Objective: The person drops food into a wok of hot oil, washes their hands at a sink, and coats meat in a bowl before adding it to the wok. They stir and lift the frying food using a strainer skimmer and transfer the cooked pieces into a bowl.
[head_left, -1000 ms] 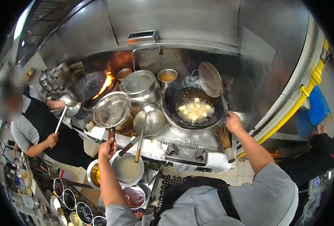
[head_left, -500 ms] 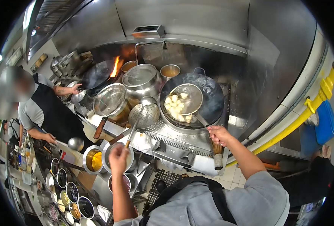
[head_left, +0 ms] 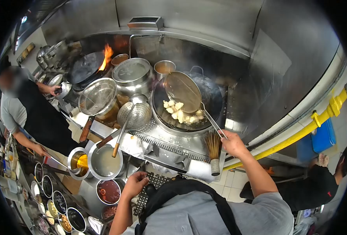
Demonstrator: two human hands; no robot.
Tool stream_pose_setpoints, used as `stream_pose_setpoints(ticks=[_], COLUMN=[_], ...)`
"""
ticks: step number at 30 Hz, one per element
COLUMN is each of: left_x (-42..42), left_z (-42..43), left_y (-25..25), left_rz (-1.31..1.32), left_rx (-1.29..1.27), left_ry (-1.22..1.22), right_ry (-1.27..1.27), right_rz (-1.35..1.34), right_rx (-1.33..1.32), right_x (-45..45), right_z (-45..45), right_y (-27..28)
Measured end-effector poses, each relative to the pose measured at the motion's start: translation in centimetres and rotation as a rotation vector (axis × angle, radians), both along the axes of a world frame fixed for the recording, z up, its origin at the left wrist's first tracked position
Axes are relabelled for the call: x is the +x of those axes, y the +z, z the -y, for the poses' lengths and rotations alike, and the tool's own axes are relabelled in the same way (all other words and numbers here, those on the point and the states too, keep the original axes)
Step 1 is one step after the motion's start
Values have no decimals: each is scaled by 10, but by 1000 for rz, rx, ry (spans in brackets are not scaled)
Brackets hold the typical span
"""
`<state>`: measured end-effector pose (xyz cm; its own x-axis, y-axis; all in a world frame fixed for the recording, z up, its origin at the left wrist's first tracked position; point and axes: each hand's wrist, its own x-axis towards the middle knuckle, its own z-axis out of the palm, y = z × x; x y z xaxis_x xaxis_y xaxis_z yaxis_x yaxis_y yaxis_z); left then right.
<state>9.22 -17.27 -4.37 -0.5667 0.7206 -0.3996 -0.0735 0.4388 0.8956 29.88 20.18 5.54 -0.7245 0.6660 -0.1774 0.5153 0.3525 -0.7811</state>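
Observation:
My right hand point(head_left: 235, 144) is closed round the handle of a mesh strainer point(head_left: 182, 91). The strainer is tipped on edge over a black wok point(head_left: 210, 92), and pale, chunky food pieces point(head_left: 178, 111) lie at its lower rim and below it in the wok. Near my body, above a pot of red sauce point(head_left: 109, 192), hangs my left hand point(head_left: 136, 184), its fingers loosely bent and apart with nothing in them. Beyond it, a ladle point(head_left: 124, 124) with a wooden handle end lies across a perforated skimmer point(head_left: 134, 116).
A bamboo brush point(head_left: 213, 150) stands by the wok's front right. Flames point(head_left: 107, 56) rise beside the second wok point(head_left: 85, 68), where a co-worker point(head_left: 32, 109) holds a ladle over a yellow oil pot point(head_left: 79, 163). Another person point(head_left: 310, 188) is at right.
The strainer has turned from level to steeply tilted, its food sliding toward the wok. My left hand has left the ladle handle and drawn back toward my body. The view shifted slightly.

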Motion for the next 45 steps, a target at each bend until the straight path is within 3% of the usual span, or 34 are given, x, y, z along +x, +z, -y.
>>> stream_pose_setpoints(ticks=[3,6,10,12,13,15,20,23,25,27,31,33,36,39,41,45], left_x=[-10,-18,-23,-21,-21,-20,-12,-11,-12,-12,-4,0,-2,-5,-11,-4], left_z=[-1,1,11,16,20,23,13,14,12,10,-4,-10,-14,-6,10,34], left_y=[-3,8,17,24,27,24,26,28,26,17,11,13,10,1,-28,-51], left_rz=[34,47,8,11,16,38,76,47,74,69,99,93,53,36,36,-14], left_rx=[10,43,11,25,39,65,123,137,125,123,165,148,100,5,-159,-277], left_ry=[9,8,4,24,46,83,99,62,80,91,63,42,-24,-63,-130,-118], right_ry=[-54,-142,-160,-327,-323,-298,-232,-171,-78,-88,-112,-25,29,173,-291,-307], right_rz=[123,174,254,178,177,54,-131,-171,-65,-70,16,59,17,-245,154,-10], right_rx=[73,362,342,-355,-362,-722,-1004,-914,-673,-689,-436,-38,201,773,-345,-680], right_x=[5,16,7,-3,-5,-10,-39,-34,-19,-7,-3,-4,1,11,6,19], right_z=[-9,-37,-42,-18,-12,-4,0,15,14,0,10,2,-7,-30,-12,-29], right_y=[23,3,-8,-2,-1,-1,-35,-22,-2,-11,3,-15,-30,-53,12,16])
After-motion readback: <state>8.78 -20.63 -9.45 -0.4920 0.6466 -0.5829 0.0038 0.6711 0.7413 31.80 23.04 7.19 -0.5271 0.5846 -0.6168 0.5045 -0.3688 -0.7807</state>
